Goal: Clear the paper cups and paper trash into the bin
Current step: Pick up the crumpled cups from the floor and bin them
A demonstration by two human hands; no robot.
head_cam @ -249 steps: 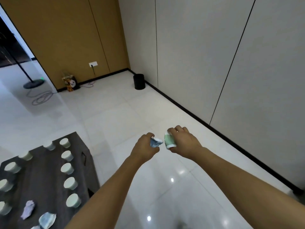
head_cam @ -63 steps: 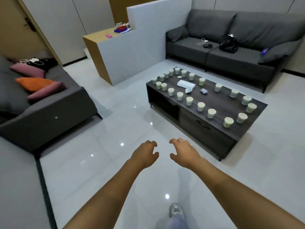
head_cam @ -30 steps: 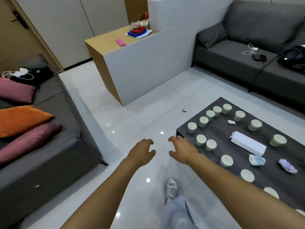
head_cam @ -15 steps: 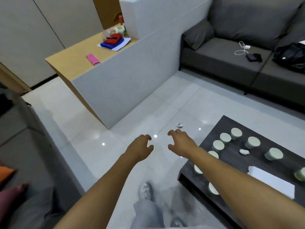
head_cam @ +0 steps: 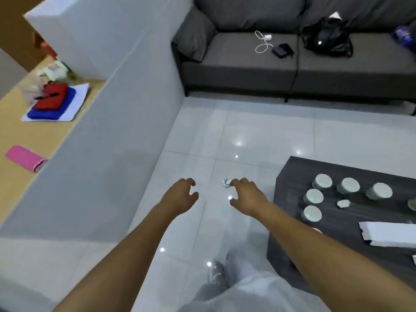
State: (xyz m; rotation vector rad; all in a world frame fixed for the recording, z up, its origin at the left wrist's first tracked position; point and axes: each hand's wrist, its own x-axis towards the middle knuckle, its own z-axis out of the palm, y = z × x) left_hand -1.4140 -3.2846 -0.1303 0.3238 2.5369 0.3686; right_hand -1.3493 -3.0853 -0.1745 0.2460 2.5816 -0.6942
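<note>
Risks, left to right. Left hand (head_cam: 180, 195) is empty, fingers loosely curled, over bare floor tile; it holds nothing, so nothing to drop there. Right hand (head_cam: 246, 197) is also empty with loose fingers, and the paper scrap (head_cam: 225, 183) lies on the floor at its fingertips; contact can't be confirmed. The scrap is small and light on glossy tile, so I'd expect a rushed pinch to flick it away or slide it. Reaching down for it next to the surface (head_cam: 292, 176) corner risks a forearm knock into the paper cups (head_cam: 313, 196) right of the right hand; they look light and would likely tip. No bin in view, so a carry is still needed.

Surface: dark wood, right of the right hand, carrying cups, a crumpled paper bit (head_cam: 343, 203) and a white box (head_cam: 391, 235).

Room: wooden counter (head_cam: 33, 136) far left of the left hand, white partition (head_cam: 108, 113) beside it, grey sofa (head_cam: 292, 64) beyond both hands.
</note>
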